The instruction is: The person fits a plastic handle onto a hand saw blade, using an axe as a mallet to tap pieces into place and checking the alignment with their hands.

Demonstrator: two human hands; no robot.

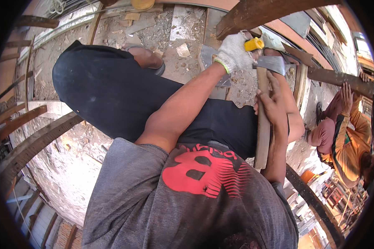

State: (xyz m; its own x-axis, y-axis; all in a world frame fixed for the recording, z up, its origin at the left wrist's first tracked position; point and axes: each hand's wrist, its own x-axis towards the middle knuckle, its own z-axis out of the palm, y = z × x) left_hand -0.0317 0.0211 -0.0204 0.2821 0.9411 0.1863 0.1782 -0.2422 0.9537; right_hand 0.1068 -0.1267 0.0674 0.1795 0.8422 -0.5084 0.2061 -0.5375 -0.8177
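My left hand, in a white knitted glove, is closed round a tool with a yellow cylindrical handle. The rest of that tool is hidden, so I cannot make out its kind. My bare right hand grips a hatchet by its long wooden handle. Its grey metal head sits just below the yellow handle, close to the gloved fingers. The handle's lower end lies along my right forearm. A thick dark wooden beam runs just beyond my left hand.
Wood chips and scraps litter the dirty floor. At the right, another person in an orange top rests a hand on a dark beam. Curved timber stands at my left, and dark timber at my lower right.
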